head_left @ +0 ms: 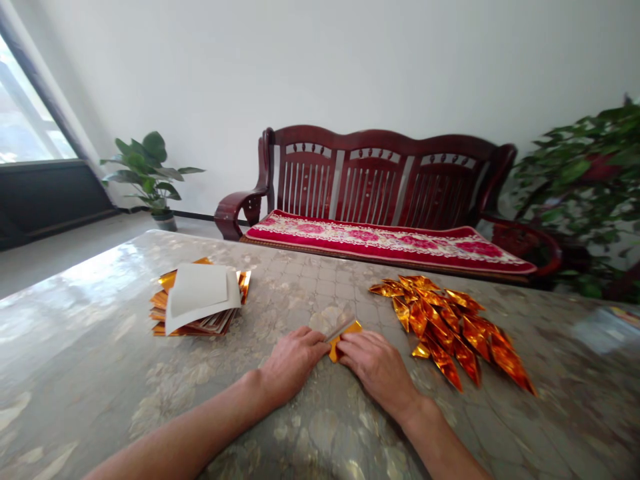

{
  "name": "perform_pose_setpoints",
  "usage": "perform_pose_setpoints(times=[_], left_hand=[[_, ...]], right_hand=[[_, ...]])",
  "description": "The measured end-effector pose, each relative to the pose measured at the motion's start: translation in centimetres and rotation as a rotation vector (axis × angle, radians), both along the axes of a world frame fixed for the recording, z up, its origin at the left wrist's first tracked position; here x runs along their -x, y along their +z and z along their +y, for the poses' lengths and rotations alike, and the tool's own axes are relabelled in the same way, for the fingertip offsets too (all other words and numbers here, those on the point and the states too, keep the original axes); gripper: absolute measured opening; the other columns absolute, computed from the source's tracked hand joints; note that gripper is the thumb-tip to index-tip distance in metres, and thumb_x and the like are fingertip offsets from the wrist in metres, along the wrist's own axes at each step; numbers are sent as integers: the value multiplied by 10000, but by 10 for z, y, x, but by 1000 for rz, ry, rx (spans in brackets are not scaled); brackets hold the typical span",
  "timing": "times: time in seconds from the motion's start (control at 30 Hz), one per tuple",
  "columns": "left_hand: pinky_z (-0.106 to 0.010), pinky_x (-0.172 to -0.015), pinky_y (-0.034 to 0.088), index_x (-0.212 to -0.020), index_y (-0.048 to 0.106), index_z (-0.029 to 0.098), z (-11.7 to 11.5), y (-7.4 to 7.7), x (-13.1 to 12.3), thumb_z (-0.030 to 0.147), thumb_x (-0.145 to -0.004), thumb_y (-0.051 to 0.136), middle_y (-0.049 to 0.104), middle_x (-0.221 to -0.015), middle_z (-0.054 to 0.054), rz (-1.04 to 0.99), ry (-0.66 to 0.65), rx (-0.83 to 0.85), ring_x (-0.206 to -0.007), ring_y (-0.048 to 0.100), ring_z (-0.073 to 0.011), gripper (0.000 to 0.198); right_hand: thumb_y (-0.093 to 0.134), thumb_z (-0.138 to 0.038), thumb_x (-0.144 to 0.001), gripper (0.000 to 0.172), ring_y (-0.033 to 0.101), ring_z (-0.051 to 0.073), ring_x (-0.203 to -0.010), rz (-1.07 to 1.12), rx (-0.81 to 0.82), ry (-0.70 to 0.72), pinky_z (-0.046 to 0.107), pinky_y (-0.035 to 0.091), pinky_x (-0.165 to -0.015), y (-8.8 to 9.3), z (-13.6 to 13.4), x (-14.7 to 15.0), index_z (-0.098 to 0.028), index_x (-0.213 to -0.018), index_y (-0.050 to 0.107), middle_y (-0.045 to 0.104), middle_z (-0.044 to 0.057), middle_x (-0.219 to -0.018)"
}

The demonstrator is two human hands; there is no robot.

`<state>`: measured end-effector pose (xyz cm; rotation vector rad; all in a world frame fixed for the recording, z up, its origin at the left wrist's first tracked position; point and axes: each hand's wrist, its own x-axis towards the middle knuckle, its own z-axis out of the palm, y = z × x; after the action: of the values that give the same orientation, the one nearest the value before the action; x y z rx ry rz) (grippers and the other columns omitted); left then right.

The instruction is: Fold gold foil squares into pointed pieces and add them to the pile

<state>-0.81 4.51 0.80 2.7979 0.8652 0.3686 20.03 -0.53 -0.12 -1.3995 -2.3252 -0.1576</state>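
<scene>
Between my two hands, low over the table, is a partly folded sheet of gold foil paper point(354, 327), its pale backing showing along one slanted edge. My left hand point(299, 357) is closed on the paper's left side. From the right, my right hand point(373, 367) pinches the same sheet, fingers pressed together and covering much of it. Right of my hands lies a heap of folded gold foil pieces point(437, 320), pointed at the ends. To the left stands a loose stack of gold foil paper point(197, 298), its top sheets white side up.
A patterned cover point(240, 420) lies over the table. A clear plastic bag point(605, 330) rests at the right edge. Beyond the table stands a dark red wooden bench point(370, 180) with a floral red cushion point(390, 241). Potted plants point(150, 167) flank it.
</scene>
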Motion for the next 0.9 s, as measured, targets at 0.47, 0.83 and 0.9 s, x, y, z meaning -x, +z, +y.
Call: perform_pose_setpoints(times=[0.47,0.83,0.9], left_hand=[[-252,-893,474,-1065,718,262,17,-6,2,224,-947,535,698,-1062,-6,-121,-2,118,-988,634,-166,221],[-272,-821,478,-1015,713,254,10,-9,-3,341,-1003,460,682,-952,-20,-22,27,-85,-898,594,-176,268],[-272,-800,478,-992,714,249,8,-11,-4,332,-1012,438,680,-924,-24,-21,44,-108,-870,587,-174,289]], right_hand=[[500,-173,-977,164,586,179,-799,-113,-76,12,314,404,-768,-10,0,10,-191,-895,640,653,28,-838],[477,-169,-971,198,580,173,-754,-14,-85,-88,305,380,-700,-12,4,8,-205,-834,615,636,15,-785],[489,-171,-966,184,582,174,-768,36,-50,-81,301,398,-710,-11,3,7,-209,-843,620,643,16,-799]])
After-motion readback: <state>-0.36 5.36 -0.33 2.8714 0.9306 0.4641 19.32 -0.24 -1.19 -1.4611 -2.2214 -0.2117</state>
